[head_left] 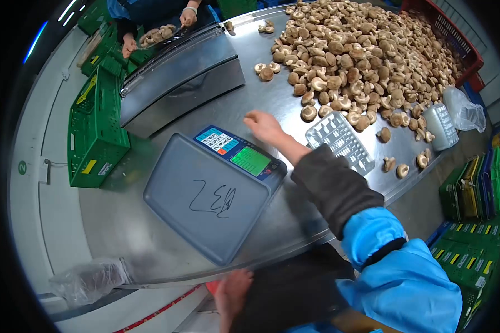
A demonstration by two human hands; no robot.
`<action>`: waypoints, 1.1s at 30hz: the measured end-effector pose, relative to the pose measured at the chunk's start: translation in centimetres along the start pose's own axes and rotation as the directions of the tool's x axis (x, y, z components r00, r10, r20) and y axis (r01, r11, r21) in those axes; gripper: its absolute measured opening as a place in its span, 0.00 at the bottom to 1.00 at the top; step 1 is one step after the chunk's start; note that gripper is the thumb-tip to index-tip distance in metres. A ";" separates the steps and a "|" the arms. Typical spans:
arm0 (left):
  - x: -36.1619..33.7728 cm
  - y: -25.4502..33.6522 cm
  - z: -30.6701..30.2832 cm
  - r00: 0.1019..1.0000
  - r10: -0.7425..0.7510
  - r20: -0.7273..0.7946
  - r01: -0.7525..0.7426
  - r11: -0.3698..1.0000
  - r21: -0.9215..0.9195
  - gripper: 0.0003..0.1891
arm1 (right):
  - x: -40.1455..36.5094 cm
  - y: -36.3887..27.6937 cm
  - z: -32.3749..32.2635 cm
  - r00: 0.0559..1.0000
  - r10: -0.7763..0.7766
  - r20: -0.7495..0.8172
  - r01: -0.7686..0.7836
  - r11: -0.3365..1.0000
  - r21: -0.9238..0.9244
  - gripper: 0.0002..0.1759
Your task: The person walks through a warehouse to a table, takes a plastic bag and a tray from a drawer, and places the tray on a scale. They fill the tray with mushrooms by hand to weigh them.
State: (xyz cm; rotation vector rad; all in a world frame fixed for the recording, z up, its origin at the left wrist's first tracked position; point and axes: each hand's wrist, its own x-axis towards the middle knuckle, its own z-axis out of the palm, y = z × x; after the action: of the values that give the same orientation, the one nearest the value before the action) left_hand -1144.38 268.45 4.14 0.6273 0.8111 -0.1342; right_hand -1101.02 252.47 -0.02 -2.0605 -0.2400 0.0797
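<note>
Brown mushrooms (366, 50) lie unpacked towards the worktop (116, 222)'s far right corner; right hand (265, 127) loosely open beside the scale (205, 200); left hand (236, 286), grip unclear.

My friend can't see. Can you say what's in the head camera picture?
A person's right hand is over a metal table, between a grey scale and a big pile of mushrooms. Their left hand is low by the near edge. Across the table, a co-worker has more mushrooms between their hands.
</note>
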 end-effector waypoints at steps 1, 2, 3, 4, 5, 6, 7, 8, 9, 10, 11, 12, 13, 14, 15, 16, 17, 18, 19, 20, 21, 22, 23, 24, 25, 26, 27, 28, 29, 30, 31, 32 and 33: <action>0.7 -0.8 2.0 0.995 -0.094 0.032 0.095 0.995 -0.029 0.28 | 0.6 0.2 0.9 1.000 -0.002 0.001 0.002 1.000 0.004 0.21; 1.5 -1.2 3.2 0.995 -0.093 0.029 0.093 0.995 -0.025 0.28 | 1.0 0.3 1.7 0.980 0.148 0.133 -0.125 0.978 -0.169 0.22; 2.5 -1.6 4.0 0.998 -0.030 -0.055 0.011 0.948 -0.318 0.35 | 1.2 0.6 2.2 0.920 0.313 0.234 -0.221 0.910 -0.351 0.24; 3.2 -2.0 4.5 0.988 0.005 -0.153 -0.094 0.810 -0.578 0.44 | 0.8 0.6 2.4 0.920 0.314 0.235 -0.220 0.910 -0.352 0.24; 3.5 -1.7 4.1 0.987 0.018 -0.161 -0.112 0.794 -0.597 0.53 | 0.0 0.6 2.5 0.917 0.308 0.253 -0.208 0.911 -0.355 0.24; 3.9 -1.8 3.9 0.987 0.018 -0.162 -0.113 0.792 -0.600 0.53 | -0.6 0.6 2.4 0.913 0.303 0.272 -0.197 0.913 -0.357 0.24; 4.0 -1.9 4.0 0.970 0.046 -0.238 -0.164 0.850 -0.501 0.55 | -0.7 1.3 2.6 0.906 0.334 0.261 -0.249 0.918 -0.309 0.24; 3.8 -2.2 3.9 0.946 0.081 -0.315 -0.207 0.896 -0.393 0.57 | -0.8 2.9 3.4 0.901 0.338 0.273 -0.250 0.917 -0.309 0.24; 4.2 -2.2 4.0 0.931 0.076 -0.357 -0.225 0.890 -0.397 0.57 | -0.9 4.5 4.1 0.907 0.301 0.293 -0.233 0.941 -0.246 0.23; 4.2 -1.8 4.4 0.929 0.084 -0.360 -0.231 0.892 -0.388 0.57 | -0.8 4.6 3.9 0.918 0.258 0.301 -0.212 0.961 -0.176 0.22; 4.3 -1.2 4.9 0.926 0.053 -0.373 -0.240 0.846 -0.476 0.53 | -0.8 4.6 3.8 0.921 0.254 0.296 -0.212 0.963 -0.165 0.22; 4.3 -0.9 5.1 0.923 0.013 -0.384 -0.244 0.792 -0.560 0.49 | -1.6 4.9 3.7 0.920 0.278 0.277 -0.241 0.957 -0.163 0.21; 4.2 -0.8 4.9 0.922 0.009 -0.387 -0.240 0.797 -0.553 0.49 | -2.9 4.8 3.3 0.915 0.307 0.260 -0.272 0.948 -0.163 0.20; 4.3 -0.6 4.4 0.914 0.178 -0.365 -0.306 0.893 -0.332 0.50 | -4.3 4.6 2.8 0.914 0.314 0.257 -0.280 0.946 -0.160 0.20; 4.5 -0.1 3.9 0.895 0.334 -0.297 -0.375 0.922 -0.095 0.51 | -5.9 4.3 2.2 0.913 0.338 0.228 -0.307 0.938 -0.164 0.20; 5.3 1.0 2.7 0.897 0.328 -0.297 -0.369 0.925 -0.093 0.51 | -7.6 4.4 1.7 0.910 0.363 0.200 -0.332 0.928 -0.171 0.20; 6.3 2.7 1.0 0.870 0.323 -0.373 -0.393 0.910 -0.129 0.49 | -9.2 4.9 1.3 0.914 0.347 0.209 -0.319 0.934 -0.159 0.21; 7.0 4.4 -0.4 0.838 0.312 -0.447 -0.419 0.893 -0.162 0.48 | -11.0 5.6 1.0 0.918 0.332 0.218 -0.305 0.941 -0.147 0.21; 7.7 6.3 -0.2 0.828 0.359 -0.431 -0.436 0.895 -0.093 0.48 | -13.2 6.0 1.0 0.918 0.328 0.225 -0.304 0.943 -0.137 0.21; 8.8 8.4 0.3 0.816 0.404 -0.413 -0.455 0.890 -0.027 0.49 | -15.5 6.2 1.0 0.917 0.322 0.236 -0.299 0.946 -0.128 0.22; 11.1 11.0 -1.3 0.834 0.396 -0.385 -0.460 0.884 -0.087 0.45 | -17.7 5.2 0.4 0.855 0.407 0.322 -0.439 0.898 0.031 0.21; 13.4 13.5 -2.6 0.850 0.390 -0.354 -0.462 0.875 -0.144 0.42 | -19.8 3.6 -0.2 0.778 0.469 0.417 -0.575 0.800 0.174 0.21; 14.8 15.3 -1.4 0.845 0.406 -0.347 -0.459 0.885 -0.081 0.42 | -22.0 3.0 0.2 0.772 0.445 0.454 -0.565 0.807 0.170 0.20; 16.2 16.7 -0.1 0.841 0.422 -0.340 -0.455 0.891 -0.020 0.43 | -23.6 2.4 0.4 0.763 0.420 0.491 -0.554 0.816 0.164 0.20; 16.9 17.6 1.7 0.853 0.391 -0.345 -0.422 0.906 -0.016 0.43 | -23.8 1.0 -0.3 0.759 0.423 0.495 -0.556 0.817 0.154 0.20; 17.4 18.6 3.2 0.865 0.361 -0.348 -0.389 0.921 -0.010 0.44 | -23.7 -1.0 -1.5 0.681 0.401 0.613 -0.597 0.789 0.147 0.18; 17.8 19.0 4.7 0.865 0.357 -0.353 -0.386 0.922 -0.015 0.44 | -23.3 -2.1 -2.1 0.590 0.368 0.719 -0.637 0.759 0.134 0.16; 18.1 19.0 6.1 0.874 0.363 -0.324 -0.379 0.925 0.014 0.42 | -22.5 -1.6 -2.1 0.857 0.259 0.446 -0.338 0.935 0.107 0.13; 18.0 18.9 6.5 0.882 0.369 -0.294 -0.373 0.927 0.043 0.41 | -21.2 -0.9 -2.4 0.989 0.027 0.148 -0.023 0.999 -0.031 0.11; 18.3 18.5 5.6 0.880 0.370 -0.297 -0.376 0.926 0.038 0.41 | -19.5 -1.6 -3.5 0.994 0.066 -0.088 -0.061 0.997 0.052 0.10; 19.2 17.8 4.3 0.895 0.420 -0.149 -0.407 0.907 0.112 0.39 | -19.2 -0.8 -3.2 0.998 0.002 -0.064 -0.004 1.000 -0.020 0.12; 19.4 17.4 3.4 0.892 0.452 0.004 -0.445 0.877 0.181 0.38 | -15.7 -0.4 -4.7 0.905 -0.052 -0.423 0.101 0.990 0.094 0.12; 18.6 16.8 3.3 0.890 0.455 0.003 -0.449 0.876 0.180 0.38 | -14.5 0.3 -5.3 0.940 -0.020 -0.340 0.060 0.992 0.109 0.21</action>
State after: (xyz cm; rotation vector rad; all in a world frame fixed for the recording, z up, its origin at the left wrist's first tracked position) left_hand -1123.62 282.46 0.51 0.9757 0.6736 0.2393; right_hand -1114.31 244.79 1.65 -1.9130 -0.0612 -0.2791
